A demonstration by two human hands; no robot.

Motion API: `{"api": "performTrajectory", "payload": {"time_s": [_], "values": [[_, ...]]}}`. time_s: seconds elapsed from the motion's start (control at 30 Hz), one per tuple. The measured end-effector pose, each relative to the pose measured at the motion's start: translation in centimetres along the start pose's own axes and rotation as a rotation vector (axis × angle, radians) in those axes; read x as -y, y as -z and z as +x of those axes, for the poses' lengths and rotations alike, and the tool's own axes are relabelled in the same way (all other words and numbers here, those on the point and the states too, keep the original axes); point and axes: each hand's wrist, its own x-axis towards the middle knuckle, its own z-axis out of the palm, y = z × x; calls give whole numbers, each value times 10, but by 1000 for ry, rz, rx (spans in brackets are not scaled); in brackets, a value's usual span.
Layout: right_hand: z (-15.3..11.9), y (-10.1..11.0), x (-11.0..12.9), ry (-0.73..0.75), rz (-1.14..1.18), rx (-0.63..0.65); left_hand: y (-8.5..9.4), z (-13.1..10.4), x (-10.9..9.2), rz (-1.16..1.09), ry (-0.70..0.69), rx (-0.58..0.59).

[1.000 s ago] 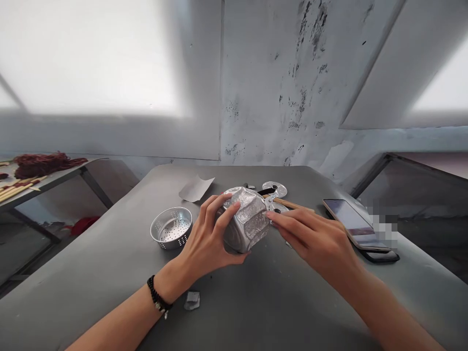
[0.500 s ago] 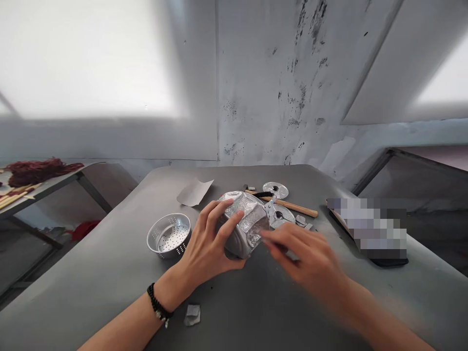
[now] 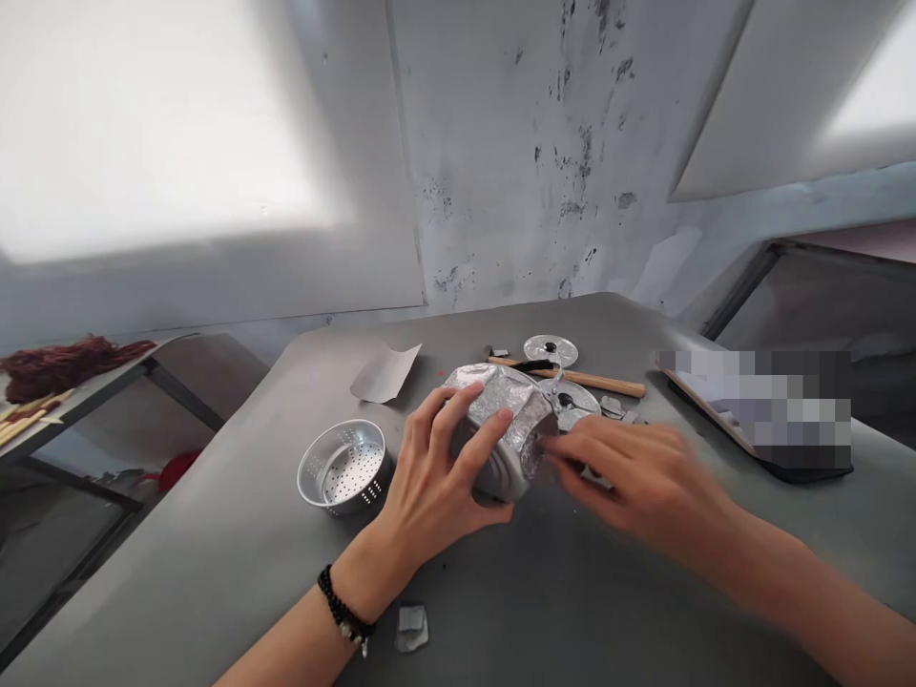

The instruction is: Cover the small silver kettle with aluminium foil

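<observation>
White glare [image 3: 143, 114] washes out the upper left (less so, upper right) above a dim grey table [image 3: 236, 544]. The right hand [image 3: 634, 468] looks blurred; blocky pixels [image 3: 773, 410] mask one patch.

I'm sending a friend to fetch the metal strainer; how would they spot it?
On the grey table, look left of the silvery vessel that the left hand grips. There sits a round, shallow metal strainer, open side up. Small holes dot its floor and wall, unlike the plain sheet behind it.

The pot [image 3: 493, 415] is gleaming silver; at its nine o'clock a strainer [image 3: 350, 472] is showing dots, at two a stick [image 3: 608, 383] is showing tan.
</observation>
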Motion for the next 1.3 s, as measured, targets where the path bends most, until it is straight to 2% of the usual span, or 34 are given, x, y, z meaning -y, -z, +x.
{"api": "performTrajectory", "payload": {"time_s": [0.1,0.23,0.3,0.4,0.47,0.57,0.63,0.7,0.77,0.87,0.93,1.0,1.07,1.13,1.2,1.3], "values": [[1,0,6,20,146,45,1,1,1,-17,-18,-6],[0,2,3,-95,47,-107,2,3,3,-13,10,-26],[-1,2,2,-58,0,-64,1,3,3,-3,1,-24],[0,2,3,42,89,67,-2,2,3,11,-41,-13],[1,4,2,3,124,29,-4,1,3,19,-41,-12],[0,5,-1,-78,18,-61,-6,1,2,39,-39,-13],[-1,2,-2,-28,-11,-6,-7,1,3,44,-53,-17],[-1,-1,-1,23,79,69,-7,1,3,41,-61,-35],[-1,-4,0,-8,158,45,-8,1,4,40,-63,-53],[-1,-4,0,-76,61,-54,-9,1,3,50,-55,-55],[-1,-4,1,-30,5,-11,-10,0,2,53,-57,-62],[-2,-5,3,20,69,57,-11,0,1,51,-59,-75],[-3,-6,4,-1,117,31,-12,-1,0,52,-53,-86],[-2,-6,3,-37,59,-32,-13,-1,0,57,-43,-90],[-2,-7,2,-10,2,-2,-15,0,0,58,-43,-99],[-1,-6,2,50,95,65,-16,0,1,60,-55,-114]]}}
